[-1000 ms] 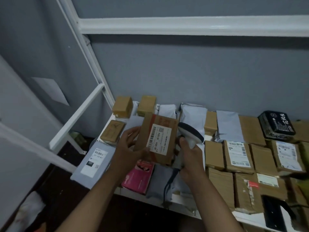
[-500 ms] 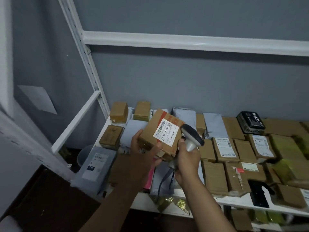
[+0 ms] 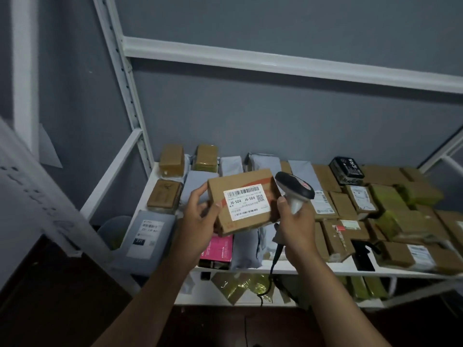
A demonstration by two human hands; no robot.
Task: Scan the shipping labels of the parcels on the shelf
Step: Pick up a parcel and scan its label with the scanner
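1. We see two bare forearms rising from the lower edge of the frame, no sleeves reaching them.
2. Our left hand [image 3: 198,221] wears no glove or ring.
3. Our right hand [image 3: 295,227] shows likewise bare, wrist unadorned.

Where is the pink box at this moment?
In the head view, the pink box lies at the shelf's front edge, left of centre, below the left hand.

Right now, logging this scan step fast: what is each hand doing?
Left hand: grips the cardboard parcel, label facing up.
Right hand: grips the barcode scanner by its handle.
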